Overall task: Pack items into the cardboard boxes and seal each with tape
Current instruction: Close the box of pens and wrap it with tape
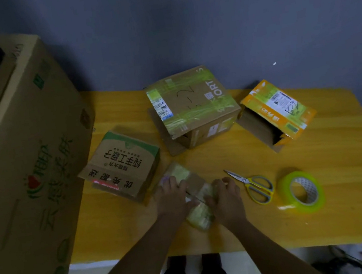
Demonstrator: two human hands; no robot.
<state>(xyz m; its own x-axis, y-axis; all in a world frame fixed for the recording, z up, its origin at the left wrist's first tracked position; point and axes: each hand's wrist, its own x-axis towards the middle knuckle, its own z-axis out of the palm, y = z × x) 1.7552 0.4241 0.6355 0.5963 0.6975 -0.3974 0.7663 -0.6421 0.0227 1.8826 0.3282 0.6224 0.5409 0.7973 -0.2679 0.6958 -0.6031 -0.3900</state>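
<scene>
— Where are your hands?

— Both are on the small taped parcel (193,196), which lies on the yellow table (342,146) just left of the scissors (252,184). Your left hand (173,197) lies flat over its top, fingers fairly straight; your right hand (226,197) curls round its right side.

— And the rest?

— Right of the scissors lies the green tape roll (302,191). Beyond them sit the taped brown box (190,104), the orange box (277,109) with its flap open, and the green-trimmed printed box (122,165), well to the left.

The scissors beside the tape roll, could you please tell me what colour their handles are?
Yellow with grey inner grips on the scissors, seen in the head view.
</scene>
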